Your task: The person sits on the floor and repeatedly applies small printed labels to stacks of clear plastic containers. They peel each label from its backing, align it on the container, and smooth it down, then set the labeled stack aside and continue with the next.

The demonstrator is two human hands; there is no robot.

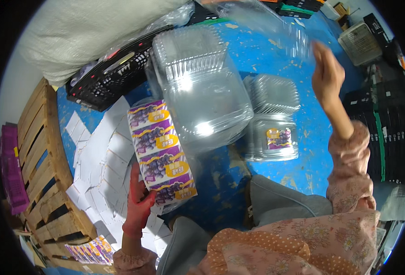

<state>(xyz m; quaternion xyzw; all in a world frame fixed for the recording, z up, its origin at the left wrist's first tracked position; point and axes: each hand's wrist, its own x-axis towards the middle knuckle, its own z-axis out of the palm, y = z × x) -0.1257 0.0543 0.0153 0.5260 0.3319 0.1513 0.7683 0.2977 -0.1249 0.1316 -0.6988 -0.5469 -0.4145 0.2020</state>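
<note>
My left hand [140,202], in a red glove, touches the lower left edge of a strip of grape-picture labels [161,151], thumb at its edge. To the right of the strip rises a stack of clear plastic clamshell containers [206,99]. A smaller clear clamshell [274,94] lies open beside it, a grape label [278,138] on its lower half. My bare right hand [327,74] is raised at the upper right, blurred. Near its fingertips is a blurred clear plastic container [274,25]; whether the hand holds it cannot be told.
White label backing sheets [103,165] lie heaped at left beside a wooden pallet [39,147]. A black crate [109,75] stands behind the strip, below a large white sack [96,31]. Stacked black crates [391,137] stand at right. More grape labels [94,251] lie at lower left.
</note>
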